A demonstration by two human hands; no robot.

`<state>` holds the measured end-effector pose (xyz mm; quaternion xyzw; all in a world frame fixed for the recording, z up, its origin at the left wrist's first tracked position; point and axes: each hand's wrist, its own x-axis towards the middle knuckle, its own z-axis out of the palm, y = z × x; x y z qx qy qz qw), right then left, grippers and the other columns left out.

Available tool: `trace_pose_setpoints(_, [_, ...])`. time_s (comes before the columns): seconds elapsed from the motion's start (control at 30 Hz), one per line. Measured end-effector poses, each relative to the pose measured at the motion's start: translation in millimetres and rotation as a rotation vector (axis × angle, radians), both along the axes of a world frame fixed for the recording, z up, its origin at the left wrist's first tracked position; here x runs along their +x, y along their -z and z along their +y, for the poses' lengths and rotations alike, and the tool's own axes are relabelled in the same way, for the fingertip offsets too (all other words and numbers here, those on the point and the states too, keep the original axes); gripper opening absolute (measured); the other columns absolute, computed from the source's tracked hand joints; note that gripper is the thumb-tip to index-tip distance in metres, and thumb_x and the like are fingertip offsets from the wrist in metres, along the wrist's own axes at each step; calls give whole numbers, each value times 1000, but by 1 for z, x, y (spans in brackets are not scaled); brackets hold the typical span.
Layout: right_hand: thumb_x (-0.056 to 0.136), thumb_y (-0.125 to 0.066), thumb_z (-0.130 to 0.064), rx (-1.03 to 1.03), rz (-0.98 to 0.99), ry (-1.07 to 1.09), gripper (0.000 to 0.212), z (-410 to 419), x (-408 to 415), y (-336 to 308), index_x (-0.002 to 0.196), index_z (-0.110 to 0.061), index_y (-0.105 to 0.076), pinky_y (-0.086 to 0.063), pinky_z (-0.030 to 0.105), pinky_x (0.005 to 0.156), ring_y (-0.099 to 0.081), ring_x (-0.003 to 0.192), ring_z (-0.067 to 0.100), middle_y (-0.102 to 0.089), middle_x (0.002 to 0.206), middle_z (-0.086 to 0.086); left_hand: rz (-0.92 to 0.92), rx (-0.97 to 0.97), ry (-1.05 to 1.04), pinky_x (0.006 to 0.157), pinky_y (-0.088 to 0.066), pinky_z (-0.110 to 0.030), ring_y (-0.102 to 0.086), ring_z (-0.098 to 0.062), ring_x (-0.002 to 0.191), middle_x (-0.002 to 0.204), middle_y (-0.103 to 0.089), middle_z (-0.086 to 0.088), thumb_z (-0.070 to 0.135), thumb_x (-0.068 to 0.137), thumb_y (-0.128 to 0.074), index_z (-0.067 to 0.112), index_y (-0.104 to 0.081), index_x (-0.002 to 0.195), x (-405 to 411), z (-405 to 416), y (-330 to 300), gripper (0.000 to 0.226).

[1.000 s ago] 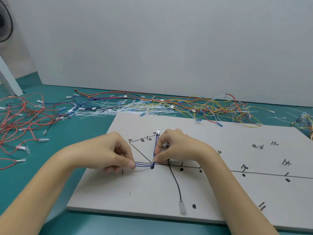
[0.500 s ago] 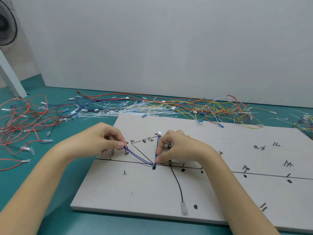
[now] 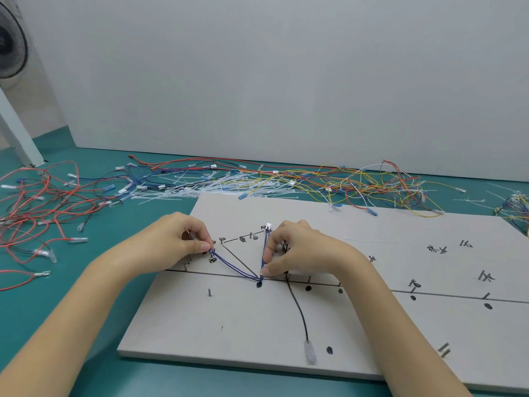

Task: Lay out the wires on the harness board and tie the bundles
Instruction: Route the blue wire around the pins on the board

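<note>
**Blue pair routed in a V on the harness board**

The blue wire pair point(image 3: 237, 265) was laid on the harness board point(image 3: 286, 333) as a V: down from the white connector point(image 3: 268, 225) at the far end, bent at the black dot point(image 3: 259, 284) on the drawn main line, then up and left. The bend was pinned by the right hand point(image 3: 297, 250), thumb and forefinger pinched on the pair just above the dot, probably so the corner held while the other leg was tensioned. The left hand point(image 3: 183, 242) pinched the free end near the left markings, grip narrow and closed on the wire, apparently to align it with the drawn branch.

A black wire point(image 3: 297, 308) was already placed, running toward the near edge of the board. No tie fitted yet, as judged. Loose wires point(image 3: 357, 184) and cable ties point(image 3: 183, 187) lay on the green surface point(image 3: 86, 296) beyond the board.
</note>
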<state>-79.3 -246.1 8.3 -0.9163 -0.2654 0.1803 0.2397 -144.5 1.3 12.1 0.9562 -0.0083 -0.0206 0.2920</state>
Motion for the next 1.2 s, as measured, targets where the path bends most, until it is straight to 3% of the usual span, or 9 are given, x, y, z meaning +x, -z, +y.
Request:
trace_pose_setpoints(0.2, [64, -80, -50, 8, 7, 8, 21, 0, 1, 1, 75, -44, -64, -41, 41, 97, -38, 113, 18, -49, 111, -5, -17, 51, 1, 79, -38, -25, -49, -5, 97, 94, -61, 11, 27, 86, -72, 38, -68, 73, 0, -1, 3, 17])
trace_pose_setpoints(0.3, [64, -80, -50, 13, 4, 5, 21, 0, 1, 1, 75, -44, -64, -41, 41, 97, -38, 113, 18, -49, 110, -6, -47, 45, -5, 73, -36, -16, -51, 0, 93, 91, -61, 13, 25, 82, -76, 38, -70, 72, -1, -3, 2, 17])
trace_pose_setpoints(0.37, [65, -80, -50, 13, 4, 4, 21, 0, 2, 2, 76, -43, -64, -41, 40, 97, -37, 113, 18, -49, 110, -7, -69, 31, -11, 69, -37, -18, -52, 0, 90, 89, -62, 15, 20, 80, -77, 38, -72, 71, -2, -5, 2, 21])
trace_pose_setpoints(0.53, [66, -78, -49, 70, 28, -4, 20, -2, 3, 2, 77, -38, -65, -43, 39, 95, -43, 109, 15, -52, 106, -9, -61, 21, 3, 66, -37, -18, -52, 7, 81, 88, -63, 19, 4, 79, -63, 40, -73, 74, -3, -7, 0, 38])
trace_pose_setpoints(0.67, [79, -72, -44, 253, 18, 100, 25, 0, 7, 3, 78, -20, -66, -52, 39, 86, -62, 93, 19, -66, 92, -4, -119, -21, -6, 69, -36, -19, -52, 7, 86, 90, -64, 19, 17, 83, -65, 38, -74, 75, -3, -11, 2, 25])
trace_pose_setpoints(0.77, [87, -65, -33, 272, -128, 157, 20, 1, 11, 7, 81, -15, -64, -52, 40, 83, -61, 89, 19, -66, 87, -1, -114, -15, 13, 66, -39, -14, -57, 1, 83, 84, -67, 18, 23, 84, -70, 34, -74, 73, -1, -14, 5, 17])
trace_pose_setpoints(0.9, [89, -61, -28, 246, -200, 157, 14, -1, 14, 11, 79, -18, -63, -50, 40, 84, -55, 87, 15, -60, 82, -8, -107, 10, 30, 67, -41, -8, -55, 8, 86, 80, -69, 21, 21, 84, -71, 32, -74, 73, 1, -14, 9, 15])
trace_pose_setpoints(1.03, [91, -59, -34, 212, -224, 151, 22, 0, 17, 14, 81, -16, -65, -48, 40, 84, -53, 93, 18, -58, 86, -6, -122, 31, 22, 73, -38, -15, -48, 11, 93, 87, -67, 18, 31, 87, -67, 33, -73, 76, 2, -12, 13, 13])
trace_pose_setpoints(1.2, [94, -53, -43, 221, -252, 176, 35, 2, 18, 15, 82, -12, -64, -48, 40, 80, -53, 87, 20, -59, 85, -1, -153, -57, 16, 95, -40, -34, -47, -11, 109, 100, -62, 17, 39, 92, -60, 36, -71, 91, 6, -19, 19, 12])
